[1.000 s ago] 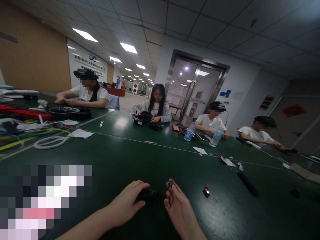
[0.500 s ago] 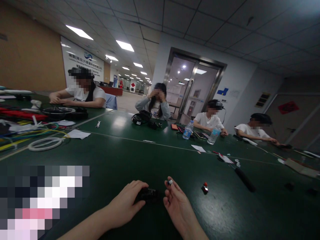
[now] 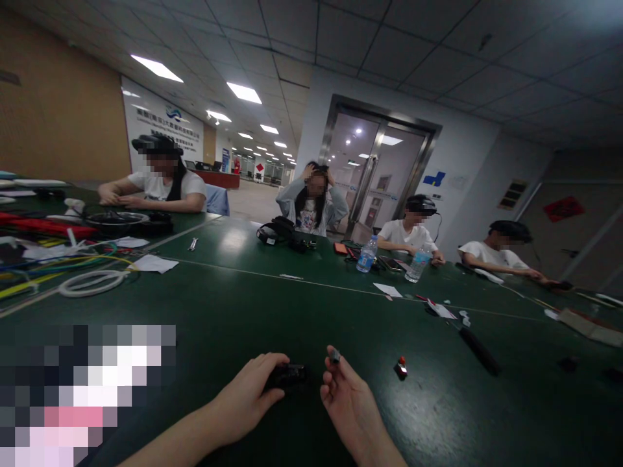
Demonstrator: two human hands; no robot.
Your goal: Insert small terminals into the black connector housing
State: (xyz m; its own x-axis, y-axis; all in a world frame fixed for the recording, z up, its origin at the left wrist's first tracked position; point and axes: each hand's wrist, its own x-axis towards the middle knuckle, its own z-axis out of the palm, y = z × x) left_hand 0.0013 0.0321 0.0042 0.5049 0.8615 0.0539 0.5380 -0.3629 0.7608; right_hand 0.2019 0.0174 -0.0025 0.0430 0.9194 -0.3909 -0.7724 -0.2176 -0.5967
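My left hand (image 3: 246, 397) lies low on the green table (image 3: 272, 305), its fingers curled over a small black device (image 3: 287, 375). My right hand (image 3: 348, 402) is just to the right of it, palm turned up, pinching a tiny dark and silver part (image 3: 334, 355) between thumb and fingertips. A small red and black piece (image 3: 400, 368) rests on the table a little to the right of that hand.
A black cylinder (image 3: 479, 350) lies further right. Coloured cables and a white ring (image 3: 92, 282) crowd the left end. Several people sit along the far side, with water bottles (image 3: 366, 254), paper scraps and a black headset (image 3: 277, 231) before them.
The person at the far middle has raised both hands to the head. My right hand has turned the tiny part slightly. My left hand stays on the black device.
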